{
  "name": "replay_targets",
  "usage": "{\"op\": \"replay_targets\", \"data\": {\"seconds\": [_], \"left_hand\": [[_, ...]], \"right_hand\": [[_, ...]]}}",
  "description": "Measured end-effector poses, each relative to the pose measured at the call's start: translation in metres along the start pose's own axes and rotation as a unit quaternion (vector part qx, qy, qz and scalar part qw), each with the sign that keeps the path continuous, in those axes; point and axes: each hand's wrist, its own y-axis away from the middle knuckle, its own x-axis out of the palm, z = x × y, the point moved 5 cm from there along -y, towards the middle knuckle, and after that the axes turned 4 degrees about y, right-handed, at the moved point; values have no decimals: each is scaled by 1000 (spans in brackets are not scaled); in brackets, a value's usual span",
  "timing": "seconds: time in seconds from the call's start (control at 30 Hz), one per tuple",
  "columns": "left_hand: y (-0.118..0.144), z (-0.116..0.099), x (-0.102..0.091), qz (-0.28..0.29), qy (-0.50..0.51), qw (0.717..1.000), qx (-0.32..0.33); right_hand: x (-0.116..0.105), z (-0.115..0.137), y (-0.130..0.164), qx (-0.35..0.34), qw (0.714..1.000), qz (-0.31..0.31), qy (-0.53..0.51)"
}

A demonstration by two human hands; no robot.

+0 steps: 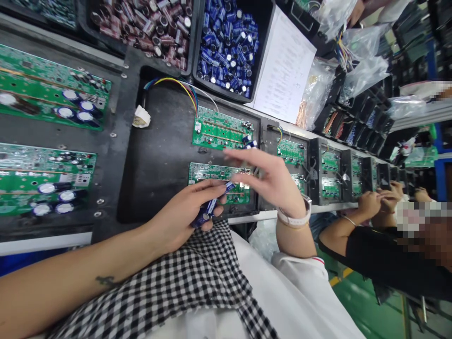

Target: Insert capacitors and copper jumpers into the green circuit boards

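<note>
My left hand (192, 207) is closed around several blue capacitors (211, 205), one of them poking up by the thumb. Just right of it, my right hand (270, 176) hovers with fingers apart and slightly blurred, nothing visible between them. Below both hands lies the nearer green circuit board (243, 197), partly hidden by them. The farther circuit board (222, 129) has a few blue capacitors (249, 141) at its right end and coloured wires (176, 81) at its left. Both boards lie in a black tray (155, 160).
Behind the tray stand a bin of brown capacitors (148, 28) and a bin of blue capacitors (228, 47), beside a printed sheet (286, 66). More populated boards (45, 176) lie left. Further trays (330, 169) run right, where a co-worker's hands (379, 197) are busy.
</note>
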Motion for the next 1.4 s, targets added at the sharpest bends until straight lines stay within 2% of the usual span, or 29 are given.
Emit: {"op": "replay_targets", "data": {"seconds": [0.07,0.1,0.23,0.3,0.43,0.63,0.77,0.9,1.03,1.13,1.2,1.3,1.4], "left_hand": [[1,7,4,18,-3,1000,-13],[2,11,6,25,-7,999,-27],[3,33,15,42,-18,994,-95],[3,41,18,49,-14,991,-126],[2,48,18,56,-20,986,-155],[0,44,17,76,-40,987,-133],[-1,45,18,68,-56,988,-131],[-3,48,16,48,-52,992,-108],[-3,49,16,35,-41,995,-79],[-1,52,19,47,-36,994,-89],[0,56,20,55,-34,991,-115],[0,60,19,52,-33,988,-142],[0,61,19,54,-24,986,-153]], "right_hand": [[3,12,23,2,998,50,-44],[4,13,33,17,998,48,-47],[7,-8,64,108,992,-63,15],[14,-21,72,120,989,-78,40],[26,-35,75,120,988,-59,82],[33,-34,76,126,979,-31,155],[41,-35,82,70,979,-26,191],[45,-33,86,25,976,-55,209],[31,-17,92,84,983,-124,108],[30,1,96,74,995,-69,10],[31,4,99,76,995,-54,23],[33,-12,102,111,985,-88,94],[42,-26,102,109,984,-69,120]]}}
